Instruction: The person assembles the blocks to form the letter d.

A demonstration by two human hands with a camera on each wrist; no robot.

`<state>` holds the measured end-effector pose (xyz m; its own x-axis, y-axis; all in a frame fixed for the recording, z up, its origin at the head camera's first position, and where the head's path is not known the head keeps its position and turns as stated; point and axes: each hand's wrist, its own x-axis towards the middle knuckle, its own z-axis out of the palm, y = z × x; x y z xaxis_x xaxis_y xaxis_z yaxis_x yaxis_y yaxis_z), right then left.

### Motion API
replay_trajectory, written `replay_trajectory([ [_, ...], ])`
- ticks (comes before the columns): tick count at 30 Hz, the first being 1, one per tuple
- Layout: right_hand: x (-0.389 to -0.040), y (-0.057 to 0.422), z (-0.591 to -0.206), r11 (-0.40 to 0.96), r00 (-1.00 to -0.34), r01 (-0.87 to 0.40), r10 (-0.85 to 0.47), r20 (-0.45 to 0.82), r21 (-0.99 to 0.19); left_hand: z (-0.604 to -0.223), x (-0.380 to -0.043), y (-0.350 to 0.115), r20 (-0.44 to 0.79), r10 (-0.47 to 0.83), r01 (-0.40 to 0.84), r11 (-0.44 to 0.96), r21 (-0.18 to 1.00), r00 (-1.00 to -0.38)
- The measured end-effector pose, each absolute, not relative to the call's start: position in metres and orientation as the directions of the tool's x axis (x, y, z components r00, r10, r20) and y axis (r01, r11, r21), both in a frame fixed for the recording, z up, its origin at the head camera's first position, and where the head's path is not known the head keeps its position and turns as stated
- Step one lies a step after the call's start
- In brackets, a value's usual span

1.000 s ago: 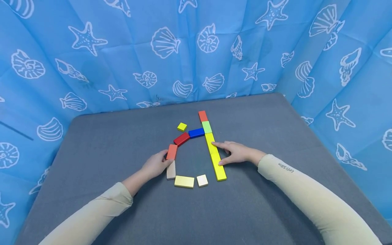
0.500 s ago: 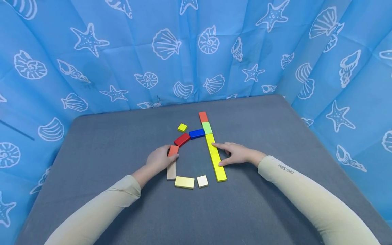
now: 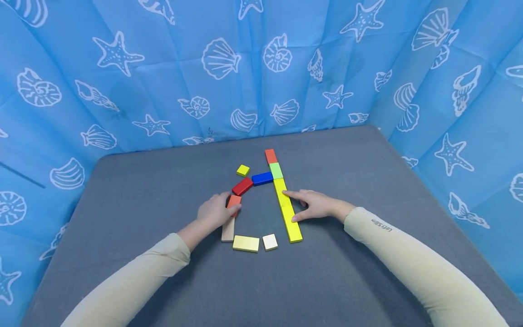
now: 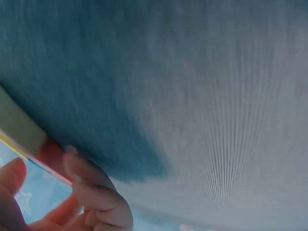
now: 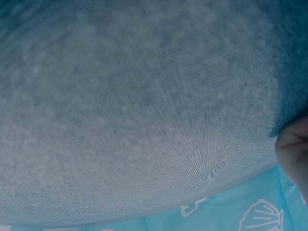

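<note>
In the head view my left hand [image 3: 213, 211] pinches an orange-red block [image 3: 234, 201] between thumb and fingers. This block stands at the far end of a pale wooden block [image 3: 228, 230] and close below a dark red block [image 3: 243, 186]. The left wrist view shows fingertips at the orange-red block [image 4: 54, 157], beside the pale block [image 4: 19, 122]. My right hand [image 3: 316, 204] rests its index fingertip on the farther yellow block [image 3: 280, 190] and its thumb on the nearer yellow block [image 3: 292, 225]. Only a bit of that hand shows in the right wrist view.
A light green block [image 3: 276, 170] and an orange block [image 3: 271, 156] extend the yellow row. A blue block [image 3: 262, 179] meets it from the left. Pale yellow [image 3: 246, 243] and cream [image 3: 270, 242] blocks lie nearest; a small yellow block [image 3: 243, 170] lies apart. A blue curtain [image 3: 261, 68] hangs behind the grey table [image 3: 171, 172].
My left hand has moved slightly right and away from me, turning the orange-red block and shifting its near end right. The right hand has stayed in place.
</note>
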<state>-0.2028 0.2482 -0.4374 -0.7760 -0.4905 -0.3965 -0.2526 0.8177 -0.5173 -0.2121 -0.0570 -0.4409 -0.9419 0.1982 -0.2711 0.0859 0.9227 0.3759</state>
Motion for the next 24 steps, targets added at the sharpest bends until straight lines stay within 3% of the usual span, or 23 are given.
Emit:
replay_trajectory([
  [8,-0.203,0.249,-0.438,0.818,-0.777,-0.258,-0.492,-0.393,-0.514,-0.438,-0.242,-0.047,-0.249,0.228,0.129,0.924,0.36,-0.941],
  [15,-0.202,0.246,-0.436,0.82,-0.775,-0.25,-0.488,-0.401,-0.515,-0.439,-0.245,-0.037,-0.226,0.202,0.133,0.948,0.288,-0.953],
  [24,-0.202,0.246,-0.435,0.822,-0.775,-0.254,-0.488,-0.401,-0.509,-0.432,-0.256,-0.021,-0.189,0.289,0.254,0.948,0.19,-0.938],
])
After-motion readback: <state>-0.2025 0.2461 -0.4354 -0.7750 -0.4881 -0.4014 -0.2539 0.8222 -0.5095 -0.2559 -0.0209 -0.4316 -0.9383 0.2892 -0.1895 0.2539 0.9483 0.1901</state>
